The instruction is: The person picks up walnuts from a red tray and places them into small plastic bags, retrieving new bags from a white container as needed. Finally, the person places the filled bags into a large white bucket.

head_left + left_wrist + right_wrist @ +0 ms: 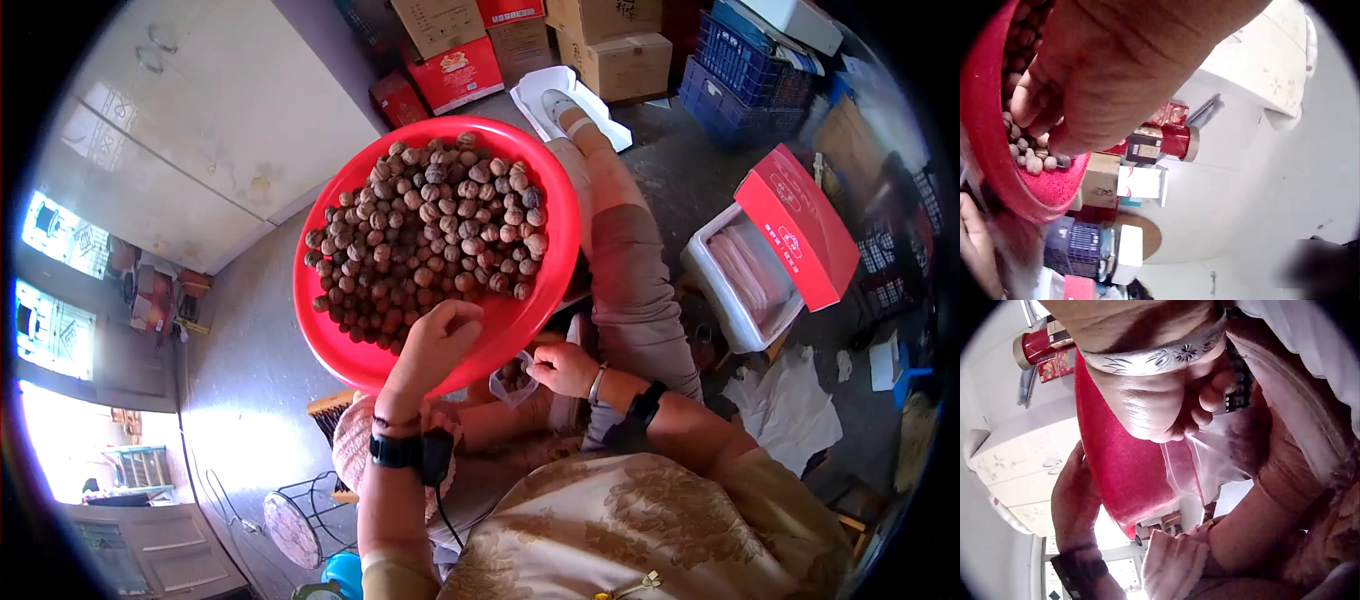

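A wide red plastic basin (515, 335) holds a large heap of walnuts (430, 215). Over its near side is my left hand (435, 345), palm down with fingers bent toward the nuts. In the left wrist view, its fingertips (1022, 107) are close over the walnuts; I cannot tell whether they hold one. Just beyond the basin's near right rim, my right hand (565, 370) grips the top of a thin clear plastic bag (512, 392). Dark round nuts show through the bag. Seen from the right wrist, curled fingers (1200, 412) hold the bunched film.
The person's outstretched leg (630, 270) runs along the basin's right side. Farther right stands a white foam box (715, 250) with a red lid flap. Cardboard boxes (625, 65) and blue crates (740, 70) line the back. A round stool (293, 530) sits at lower left.
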`<state>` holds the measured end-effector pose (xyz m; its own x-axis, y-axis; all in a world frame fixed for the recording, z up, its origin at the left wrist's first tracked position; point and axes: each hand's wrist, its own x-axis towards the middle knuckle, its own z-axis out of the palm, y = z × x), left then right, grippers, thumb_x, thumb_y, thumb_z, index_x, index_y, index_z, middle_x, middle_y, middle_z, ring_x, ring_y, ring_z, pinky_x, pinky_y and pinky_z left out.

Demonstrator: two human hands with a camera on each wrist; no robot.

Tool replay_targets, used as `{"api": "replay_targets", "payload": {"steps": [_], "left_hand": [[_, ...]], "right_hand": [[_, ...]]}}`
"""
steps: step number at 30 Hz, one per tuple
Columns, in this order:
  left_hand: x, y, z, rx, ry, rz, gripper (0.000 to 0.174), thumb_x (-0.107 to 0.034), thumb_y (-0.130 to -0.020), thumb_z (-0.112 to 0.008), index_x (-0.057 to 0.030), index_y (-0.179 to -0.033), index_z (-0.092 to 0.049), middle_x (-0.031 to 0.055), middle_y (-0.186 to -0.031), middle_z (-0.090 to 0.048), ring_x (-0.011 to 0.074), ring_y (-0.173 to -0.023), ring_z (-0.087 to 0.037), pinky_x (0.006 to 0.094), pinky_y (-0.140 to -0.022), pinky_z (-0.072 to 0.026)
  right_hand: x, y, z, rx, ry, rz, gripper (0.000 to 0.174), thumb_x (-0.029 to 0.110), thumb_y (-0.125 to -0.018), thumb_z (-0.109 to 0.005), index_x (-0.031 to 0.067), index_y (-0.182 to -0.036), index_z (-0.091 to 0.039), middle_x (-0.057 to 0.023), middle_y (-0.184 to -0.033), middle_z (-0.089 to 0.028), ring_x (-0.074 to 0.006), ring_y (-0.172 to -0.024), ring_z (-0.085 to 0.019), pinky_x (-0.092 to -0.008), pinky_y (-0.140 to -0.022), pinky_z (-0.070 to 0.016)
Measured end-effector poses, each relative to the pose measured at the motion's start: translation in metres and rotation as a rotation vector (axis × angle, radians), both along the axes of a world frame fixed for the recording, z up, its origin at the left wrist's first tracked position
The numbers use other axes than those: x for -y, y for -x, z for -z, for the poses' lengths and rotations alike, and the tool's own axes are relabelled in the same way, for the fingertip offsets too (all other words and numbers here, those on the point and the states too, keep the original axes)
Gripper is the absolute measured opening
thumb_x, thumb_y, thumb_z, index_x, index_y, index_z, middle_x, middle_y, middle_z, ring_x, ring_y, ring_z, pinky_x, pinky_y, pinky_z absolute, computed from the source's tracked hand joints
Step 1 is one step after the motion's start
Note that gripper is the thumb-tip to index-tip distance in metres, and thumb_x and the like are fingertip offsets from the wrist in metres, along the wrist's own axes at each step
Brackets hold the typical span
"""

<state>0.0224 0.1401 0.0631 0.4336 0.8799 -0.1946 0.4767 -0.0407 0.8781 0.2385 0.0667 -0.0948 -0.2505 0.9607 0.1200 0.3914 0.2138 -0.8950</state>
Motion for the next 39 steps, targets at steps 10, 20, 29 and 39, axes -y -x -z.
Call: {"api": "replay_targets", "payload": {"steps": [10, 20, 29, 39], "left_hand": [[-0.086, -0.026, 0.089, -0.291, -0.374, 0.420, 0.047, -0.009, -0.084, -0.065, 0.0024, -0.128, -0.054, 0.0184, -0.128, -0.057, 0.0260, -0.110, -0.059, 0.0354, -0.093, -0.0484], [-0.103, -0.032, 0.114, -0.479, -0.307, 0.433, 0.038, -0.009, -0.079, -0.061, -0.0019, -0.116, -0.064, 0.0216, -0.114, -0.065, 0.0374, -0.108, -0.061, 0.0416, -0.095, -0.0479], [-0.088, -0.024, 0.105, -0.412, -0.060, 0.484, 0.037, -0.022, -0.076, -0.069, -0.0019, -0.107, -0.068, 0.0185, -0.100, -0.071, 0.0306, -0.095, -0.068, 0.0374, -0.081, -0.0526], [-0.100, -0.014, 0.078, -0.328, 0.349, 0.071, 0.032, -0.012, -0.080, -0.065, 0.0001, -0.109, -0.062, 0.0120, -0.088, -0.067, 0.0209, -0.072, -0.066, 0.0349, -0.065, -0.0549]], "right_hand": [[-0.002, -0.002, 0.002, 0.050, 0.057, -0.054, 0.027, 0.027, -0.083, -0.066, 0.0013, -0.076, -0.062, -0.0179, -0.075, -0.065, -0.0376, -0.074, -0.064, -0.0455, -0.067, -0.0492], [0.000, -0.002, 0.003, 0.036, -0.001, -0.057, 0.024, 0.026, -0.084, -0.067, 0.0032, -0.079, -0.061, -0.0180, -0.070, -0.062, -0.0343, -0.065, -0.063, -0.0419, -0.058, -0.0476], [0.000, -0.001, 0.003, 0.104, 0.121, -0.066, 0.026, 0.030, -0.084, -0.066, 0.0047, -0.081, -0.063, -0.0156, -0.077, -0.066, -0.0364, -0.075, -0.065, -0.0449, -0.066, -0.0503], [0.000, -0.003, 0.002, 0.057, 0.121, -0.072, 0.026, 0.030, -0.084, -0.065, 0.0037, -0.082, -0.063, -0.0164, -0.079, -0.066, -0.0361, -0.077, -0.065, -0.0443, -0.068, -0.0502]]}}
